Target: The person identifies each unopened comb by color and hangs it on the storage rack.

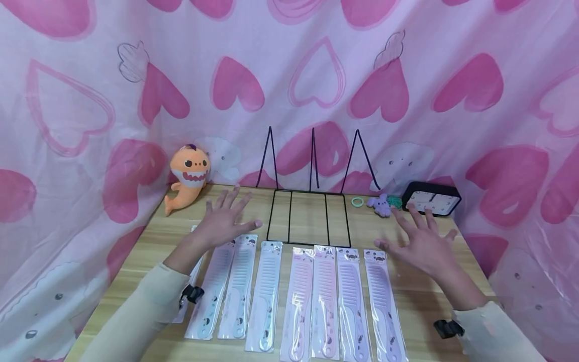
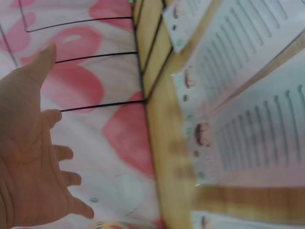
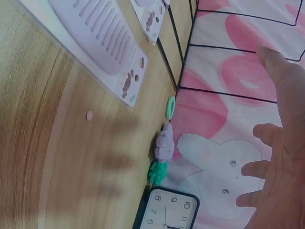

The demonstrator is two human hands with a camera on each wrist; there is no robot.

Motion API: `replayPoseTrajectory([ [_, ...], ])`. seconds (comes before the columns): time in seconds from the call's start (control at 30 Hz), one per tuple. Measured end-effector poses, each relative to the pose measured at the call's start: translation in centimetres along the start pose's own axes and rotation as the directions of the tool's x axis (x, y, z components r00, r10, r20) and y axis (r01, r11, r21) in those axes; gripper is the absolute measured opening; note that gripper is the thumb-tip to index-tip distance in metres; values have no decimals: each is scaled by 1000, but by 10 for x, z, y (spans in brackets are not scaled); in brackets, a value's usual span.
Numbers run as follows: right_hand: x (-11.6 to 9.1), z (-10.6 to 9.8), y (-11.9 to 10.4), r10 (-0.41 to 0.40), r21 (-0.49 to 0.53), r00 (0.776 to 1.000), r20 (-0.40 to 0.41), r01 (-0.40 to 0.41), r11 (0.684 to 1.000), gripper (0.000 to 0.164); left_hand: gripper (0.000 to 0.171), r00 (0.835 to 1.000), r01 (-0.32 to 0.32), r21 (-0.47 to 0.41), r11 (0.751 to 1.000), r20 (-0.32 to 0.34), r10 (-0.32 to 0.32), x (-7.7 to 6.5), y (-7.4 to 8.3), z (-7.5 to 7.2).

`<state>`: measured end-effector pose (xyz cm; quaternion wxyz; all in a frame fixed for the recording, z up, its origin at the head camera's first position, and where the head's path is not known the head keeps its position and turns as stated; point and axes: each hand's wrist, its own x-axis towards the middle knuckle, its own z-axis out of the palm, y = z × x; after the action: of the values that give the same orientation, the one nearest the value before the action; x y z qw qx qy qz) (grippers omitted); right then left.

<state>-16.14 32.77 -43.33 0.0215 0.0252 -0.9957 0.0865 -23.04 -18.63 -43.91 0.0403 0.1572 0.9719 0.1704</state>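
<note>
Per the head view, the left hand (image 1: 226, 218) is at eight o'clock, fingers spread; the right hand (image 1: 422, 246), likewise spread, at four. Packaged combs (image 1: 324, 301) lie in a row from seven round to five o'clock. Wire rack (image 1: 327, 218) central; clock (image 1: 431, 201) at three, orange toy (image 1: 189, 181) at nine.

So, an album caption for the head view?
Beige-sleeved arms extend over pastel wide-toothed combs in clear packets, a black wire rack behind.
</note>
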Motion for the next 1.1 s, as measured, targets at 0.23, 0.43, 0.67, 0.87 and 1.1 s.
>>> replayPoseTrajectory([
  [0.23, 3, 9, -5, -18, 15, 999, 33, 17, 1000, 113, 98, 994, -68, -49, 997, 78, 71, 28, -10, 25],
  [0.43, 3, 20, -7, -21, 12, 998, 52, 20, 1000, 116, 91, 985, -89, -30, 996, 146, 92, 47, -8, 44],
  [0.67, 0, 31, -15, -30, 31, 996, 81, 28, 999, 111, 80, 982, -63, -35, 997, 175, 68, 64, 2, 57],
  [0.87, -3, 40, -14, -22, 20, 990, 137, 20, 1000, 105, 72, 978, -70, -67, 995, 190, 82, 78, 2, 70],
  [1.1, -3, 46, -5, -11, 55, 963, 269, -4, 998, 92, 72, 969, -89, -84, 993, 224, 105, 89, -7, 80],
])
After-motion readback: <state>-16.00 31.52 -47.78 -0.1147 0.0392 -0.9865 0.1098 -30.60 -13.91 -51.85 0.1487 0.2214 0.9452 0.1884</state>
